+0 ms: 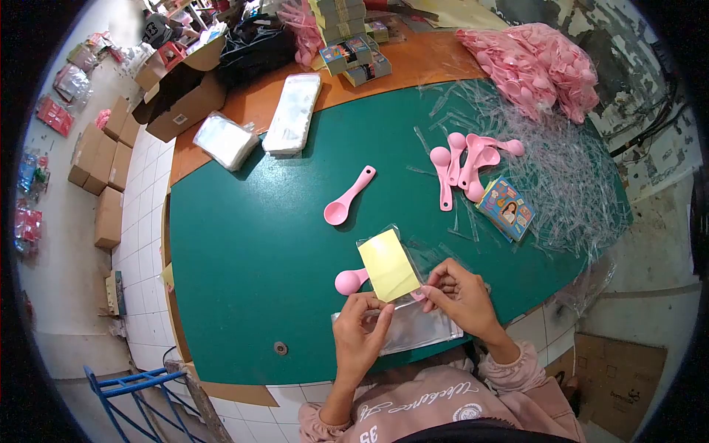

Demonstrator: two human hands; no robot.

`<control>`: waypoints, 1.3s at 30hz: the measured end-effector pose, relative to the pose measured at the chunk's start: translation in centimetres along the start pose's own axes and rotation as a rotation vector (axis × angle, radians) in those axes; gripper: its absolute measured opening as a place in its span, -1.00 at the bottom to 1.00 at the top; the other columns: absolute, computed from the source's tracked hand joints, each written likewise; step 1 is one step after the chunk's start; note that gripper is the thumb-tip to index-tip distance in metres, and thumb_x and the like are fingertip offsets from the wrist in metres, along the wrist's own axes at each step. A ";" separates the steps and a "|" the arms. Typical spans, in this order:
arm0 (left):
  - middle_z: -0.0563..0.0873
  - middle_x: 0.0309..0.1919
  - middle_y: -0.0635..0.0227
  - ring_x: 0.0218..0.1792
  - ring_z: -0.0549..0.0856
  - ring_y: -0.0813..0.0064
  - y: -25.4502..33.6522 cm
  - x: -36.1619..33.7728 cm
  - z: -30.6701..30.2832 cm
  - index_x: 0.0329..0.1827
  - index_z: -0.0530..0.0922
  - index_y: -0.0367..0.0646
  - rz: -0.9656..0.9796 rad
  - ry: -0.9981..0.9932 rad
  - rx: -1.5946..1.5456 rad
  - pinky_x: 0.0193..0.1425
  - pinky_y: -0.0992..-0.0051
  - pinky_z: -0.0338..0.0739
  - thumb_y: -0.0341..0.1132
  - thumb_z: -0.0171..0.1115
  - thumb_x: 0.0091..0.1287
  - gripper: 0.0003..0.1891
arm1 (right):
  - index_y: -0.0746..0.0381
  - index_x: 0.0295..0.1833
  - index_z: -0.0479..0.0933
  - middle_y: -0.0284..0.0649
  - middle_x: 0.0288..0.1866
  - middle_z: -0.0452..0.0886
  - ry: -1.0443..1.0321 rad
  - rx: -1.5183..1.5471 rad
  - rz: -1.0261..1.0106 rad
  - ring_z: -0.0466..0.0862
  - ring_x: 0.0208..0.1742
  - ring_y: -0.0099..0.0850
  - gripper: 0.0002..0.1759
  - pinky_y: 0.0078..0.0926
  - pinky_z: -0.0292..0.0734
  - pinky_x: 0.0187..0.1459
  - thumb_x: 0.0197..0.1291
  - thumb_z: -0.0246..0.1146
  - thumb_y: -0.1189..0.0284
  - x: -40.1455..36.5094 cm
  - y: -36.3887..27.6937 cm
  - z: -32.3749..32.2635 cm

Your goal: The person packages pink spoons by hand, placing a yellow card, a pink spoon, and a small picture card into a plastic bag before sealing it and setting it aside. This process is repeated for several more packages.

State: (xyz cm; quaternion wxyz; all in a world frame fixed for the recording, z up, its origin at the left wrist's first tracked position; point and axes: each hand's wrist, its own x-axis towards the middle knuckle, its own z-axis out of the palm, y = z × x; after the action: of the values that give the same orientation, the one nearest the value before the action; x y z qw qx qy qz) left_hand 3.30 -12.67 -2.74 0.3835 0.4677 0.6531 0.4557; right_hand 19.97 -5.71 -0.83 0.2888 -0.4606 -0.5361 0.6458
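Yellow card near the table's front edge: left hand and right hand are pinching its lower corners, ideally evenly, without creasing.

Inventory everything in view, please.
Table: one, green, centre
Yellow card: one, between hands
Clear bags: several, below card
Loose spoons: several, pink, table
Bagged spoons: many, pink, upper right
Clear strips: many, right
Card stack: one, blue, right
Card bundles: several, blue, top
Film stacks: two, whitish, upper left
Black bag: one, upper left
Cartons: several, brown, left
Metal frame: one, blue, lower left
Another person: one, top left
Left hand: one, at card
Right hand: one, at card
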 end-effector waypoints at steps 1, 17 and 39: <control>0.58 -0.37 0.28 -0.36 0.63 0.52 -0.3 0.0 -0.1 -0.31 0.48 -0.31 0.039 -0.005 0.028 -0.32 0.59 0.53 -0.47 0.26 0.13 -0.85 | 0.36 -0.28 0.36 -0.24 -0.42 0.57 0.030 -0.017 -0.013 0.61 -0.43 -0.60 -0.84 -0.67 0.52 -0.41 0.15 0.20 0.54 0.0 -0.2 0.2; 0.50 -0.02 0.25 -0.20 0.53 0.64 0.0 -0.3 0.1 0.18 0.35 -0.27 -0.087 -0.125 -0.246 -0.32 0.68 0.54 -0.53 0.13 0.23 -0.58 | 0.32 0.15 0.37 -0.28 -0.44 0.59 0.002 -0.290 -0.112 0.58 -0.47 -0.62 -0.59 -0.69 0.49 -0.42 0.14 0.09 0.62 0.2 -0.5 0.5; 0.49 0.12 0.23 0.12 0.48 0.44 -3.7 0.8 -28.1 0.26 0.30 -0.24 0.080 0.723 -0.018 0.15 0.45 0.40 -0.39 -0.01 0.34 -0.58 | 0.27 -0.05 0.52 -0.15 -0.09 0.55 0.594 -0.635 -0.316 0.54 -0.04 -0.32 -0.68 -0.43 0.39 0.02 0.10 0.22 0.34 1.7 -9.8 -27.4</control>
State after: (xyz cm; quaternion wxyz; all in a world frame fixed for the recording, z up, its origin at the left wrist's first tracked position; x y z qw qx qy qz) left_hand -23.92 -19.12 1.88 0.1138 0.2978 0.7236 0.6122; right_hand 42.82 10.00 8.06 0.3696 -0.6040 -0.6649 0.2376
